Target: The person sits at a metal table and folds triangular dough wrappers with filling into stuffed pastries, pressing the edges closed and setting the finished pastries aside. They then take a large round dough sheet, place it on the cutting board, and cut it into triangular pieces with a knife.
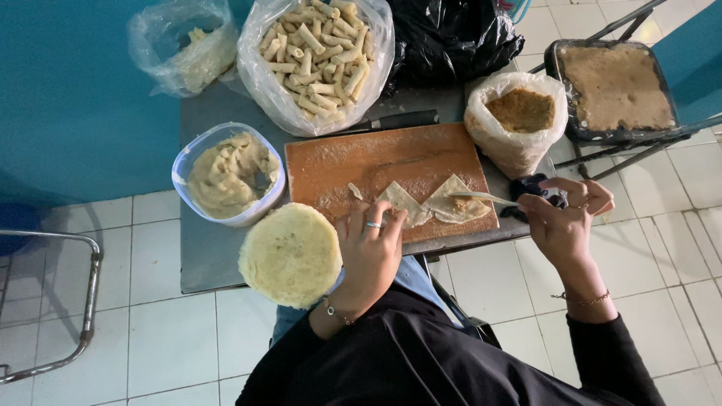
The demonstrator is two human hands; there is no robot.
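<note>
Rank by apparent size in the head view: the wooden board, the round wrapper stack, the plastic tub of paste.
1. wooden board, clearly largest.
2 and 3. round wrapper stack and plastic tub look alike; the stack may sit nearer the camera, so no ranking.

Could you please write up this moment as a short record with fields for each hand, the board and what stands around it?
left hand: fingers pressing a folded wrapper on the board
right hand: holds a spoon, its tip over a second wrapper carrying a bit of filling
board: wooden, floured, on a grey table
near left: round stack of wrappers; plastic tub of pale paste
behind: open bag of finished rolls
right: bag of brown filling
</note>
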